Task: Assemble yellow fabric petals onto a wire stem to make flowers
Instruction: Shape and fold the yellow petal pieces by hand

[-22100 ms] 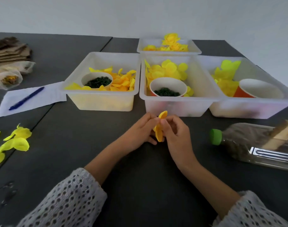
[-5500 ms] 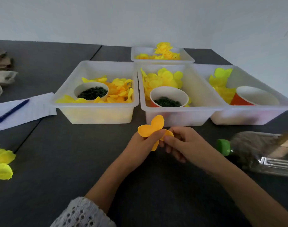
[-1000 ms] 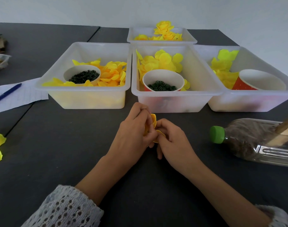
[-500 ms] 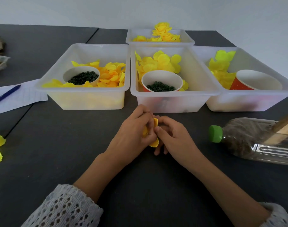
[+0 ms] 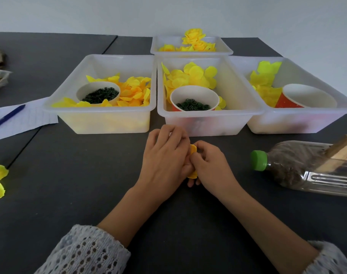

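Both hands meet mid-frame low over the dark bench (image 5: 70, 184), just below the middle bin (image 5: 210, 113): left hand (image 5: 164, 161) and right hand (image 5: 210, 167) each have a pinching grip on the folded yellow petals (image 5: 192, 150) squeezed between them

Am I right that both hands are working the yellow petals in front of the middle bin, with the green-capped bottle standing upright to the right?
Not quite. The head view shows the bottle lying on its side, not upright. The rest holds: the left hand and right hand hold the yellow petals in front of the middle bin.
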